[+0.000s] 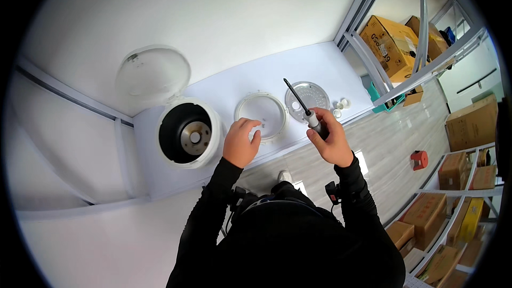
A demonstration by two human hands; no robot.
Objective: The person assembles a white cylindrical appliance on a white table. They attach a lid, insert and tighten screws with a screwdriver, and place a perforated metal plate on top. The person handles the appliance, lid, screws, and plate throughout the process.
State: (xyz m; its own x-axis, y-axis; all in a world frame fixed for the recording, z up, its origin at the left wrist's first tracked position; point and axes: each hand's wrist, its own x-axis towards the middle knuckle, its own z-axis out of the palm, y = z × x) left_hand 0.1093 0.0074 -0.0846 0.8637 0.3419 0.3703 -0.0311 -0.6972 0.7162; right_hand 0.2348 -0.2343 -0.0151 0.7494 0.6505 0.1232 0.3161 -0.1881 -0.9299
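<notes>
My right hand [333, 141] grips a screwdriver [316, 122] by its grey and black handle, with the dark shaft pointing up and away to the left. My left hand [241, 143] hovers at the near left edge of a white ring-shaped part [282, 108], fingers bent and thumb apart, with nothing visible in it. Tiny pieces, perhaps screws, lie inside the ring by its fingertips. To the left stands a white rice cooker [216, 137] with its lid [153, 72] raised; a round metal plate [188, 144] shows at the bottom of its dark inside.
A perforated metal disc [318, 95] and several small white caps [345, 103] lie on the white table [266, 69], right of the ring. Beyond its right end are a teal basket [376, 96] and a yellow carton [392, 42]. A red stool [419, 160] and boxed shelves stand right.
</notes>
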